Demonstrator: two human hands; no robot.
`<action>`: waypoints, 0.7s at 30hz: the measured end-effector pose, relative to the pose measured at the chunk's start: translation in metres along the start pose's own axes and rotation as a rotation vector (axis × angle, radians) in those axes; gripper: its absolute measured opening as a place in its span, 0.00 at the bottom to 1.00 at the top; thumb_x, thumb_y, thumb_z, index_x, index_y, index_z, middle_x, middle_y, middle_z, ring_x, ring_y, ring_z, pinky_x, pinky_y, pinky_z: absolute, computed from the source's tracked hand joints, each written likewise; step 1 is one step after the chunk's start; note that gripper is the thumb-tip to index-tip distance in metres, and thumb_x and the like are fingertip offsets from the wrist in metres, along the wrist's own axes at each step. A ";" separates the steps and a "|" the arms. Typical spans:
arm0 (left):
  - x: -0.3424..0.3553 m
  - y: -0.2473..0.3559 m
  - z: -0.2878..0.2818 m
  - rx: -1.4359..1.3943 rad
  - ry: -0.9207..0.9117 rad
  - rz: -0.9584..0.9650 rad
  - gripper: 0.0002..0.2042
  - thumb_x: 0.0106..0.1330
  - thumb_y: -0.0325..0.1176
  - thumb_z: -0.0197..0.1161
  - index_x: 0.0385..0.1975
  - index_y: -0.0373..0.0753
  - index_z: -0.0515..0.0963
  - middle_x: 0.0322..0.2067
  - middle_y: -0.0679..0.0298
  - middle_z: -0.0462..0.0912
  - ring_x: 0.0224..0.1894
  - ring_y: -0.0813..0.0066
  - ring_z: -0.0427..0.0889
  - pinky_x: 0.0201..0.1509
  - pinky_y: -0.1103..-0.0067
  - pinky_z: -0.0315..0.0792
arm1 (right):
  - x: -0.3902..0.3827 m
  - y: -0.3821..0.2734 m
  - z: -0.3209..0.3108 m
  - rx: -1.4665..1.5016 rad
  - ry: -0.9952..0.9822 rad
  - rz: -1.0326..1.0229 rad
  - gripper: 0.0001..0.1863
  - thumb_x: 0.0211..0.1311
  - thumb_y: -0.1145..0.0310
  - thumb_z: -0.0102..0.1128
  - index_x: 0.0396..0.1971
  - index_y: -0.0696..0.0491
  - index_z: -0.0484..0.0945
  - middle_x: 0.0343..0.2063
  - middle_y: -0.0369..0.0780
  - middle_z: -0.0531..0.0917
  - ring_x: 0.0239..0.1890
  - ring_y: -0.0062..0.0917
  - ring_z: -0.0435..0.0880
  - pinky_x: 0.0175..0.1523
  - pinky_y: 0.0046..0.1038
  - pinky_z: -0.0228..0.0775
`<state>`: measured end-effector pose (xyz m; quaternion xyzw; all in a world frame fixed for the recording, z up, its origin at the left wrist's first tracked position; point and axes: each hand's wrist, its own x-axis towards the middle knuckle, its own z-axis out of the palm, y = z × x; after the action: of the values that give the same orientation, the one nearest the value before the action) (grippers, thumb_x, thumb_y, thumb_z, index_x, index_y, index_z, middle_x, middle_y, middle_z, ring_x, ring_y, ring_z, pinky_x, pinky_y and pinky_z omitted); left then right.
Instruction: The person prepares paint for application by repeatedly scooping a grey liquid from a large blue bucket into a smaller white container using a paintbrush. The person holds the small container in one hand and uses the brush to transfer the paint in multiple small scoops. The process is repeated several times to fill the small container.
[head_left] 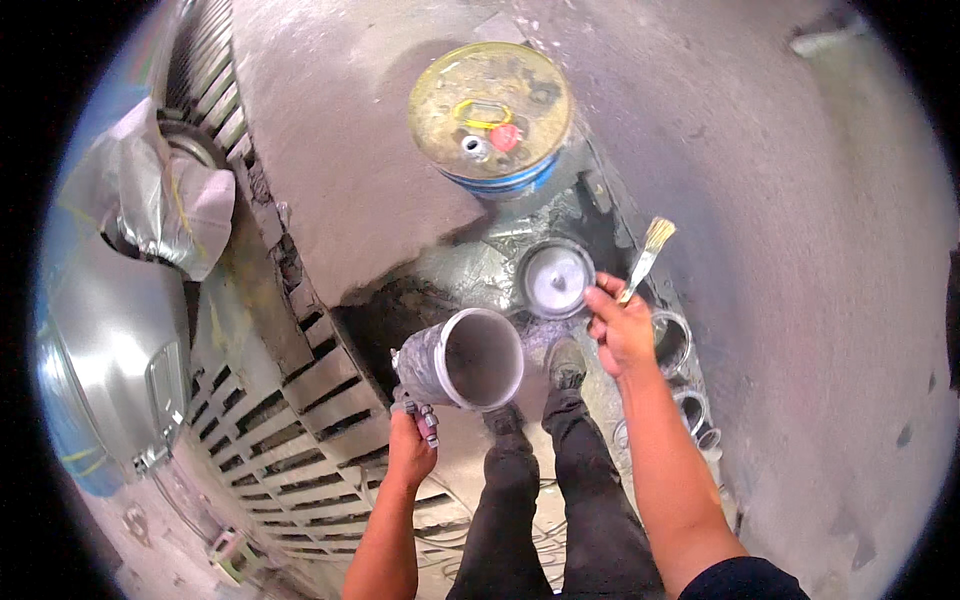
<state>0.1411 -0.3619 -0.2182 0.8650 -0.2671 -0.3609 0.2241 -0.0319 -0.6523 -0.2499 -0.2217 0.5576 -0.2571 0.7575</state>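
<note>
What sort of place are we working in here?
Probably a vehicle paint shop or spray booth, judging by the silver car panel, the slatted floor grate and the brush in the right hand.

Cup (468, 360) near; brush (646, 258) to its right; drum (540, 120) far, beyond both; cap (505, 138) on drum; grate (270, 442) left of cup; car (112, 340) farther left.

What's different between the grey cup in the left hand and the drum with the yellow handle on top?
The grey cup is open, its hollow inside showing; the drum has a closed top. The cup is smaller; the drum is much bigger. The cup is held up by the left hand; the drum stands with no hand on it. Both are round.
</note>
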 end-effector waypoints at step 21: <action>-0.108 0.003 0.020 0.786 0.101 0.295 0.21 0.55 0.23 0.56 0.49 0.23 0.64 0.39 0.44 0.73 0.42 0.46 0.69 0.50 0.59 0.61 | -0.124 0.073 -0.109 0.256 -0.062 0.009 0.14 0.55 0.73 0.65 0.42 0.55 0.78 0.27 0.29 0.78 0.17 0.06 0.60 0.20 0.13 0.48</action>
<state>0.0609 -0.3006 -0.1753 0.8537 -0.4941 -0.1527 -0.0609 -0.1568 -0.5226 -0.2352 -0.1288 0.4974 -0.3158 0.7977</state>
